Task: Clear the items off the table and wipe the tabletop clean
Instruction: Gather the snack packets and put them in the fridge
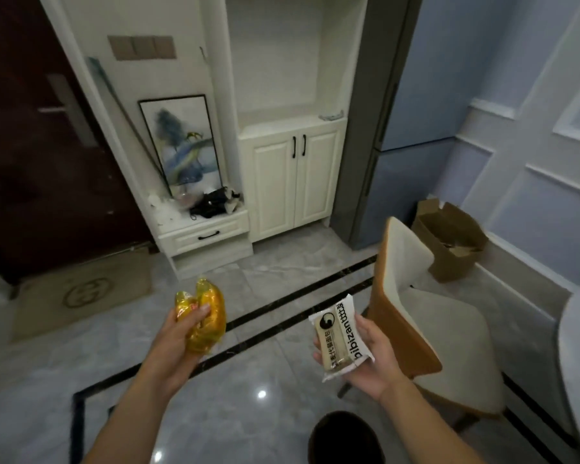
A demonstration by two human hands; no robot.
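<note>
L hand [185, 333]: fingers curled tight round yellow snack pkt [205, 318], held over the floor.
R hand [365, 356]: palm up, thumb + fingers clamped on white bread pkt [340, 336].
Why: prob. taken off the table [578, 329] so the top can be wiped.
Table: only the rim shows at far right, top cut off.
Chair [449, 329]: just beside it.
Far: cardboard box [449, 239], contents unclear; cabinet [292, 175] doors closed.

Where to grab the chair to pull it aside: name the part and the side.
Put the grip on the top rim of the backrest of the chair, reaching down from above on its orange rear side. The backrest stands upright, its rim bare and nearest; the seat lies lower and farther.
</note>
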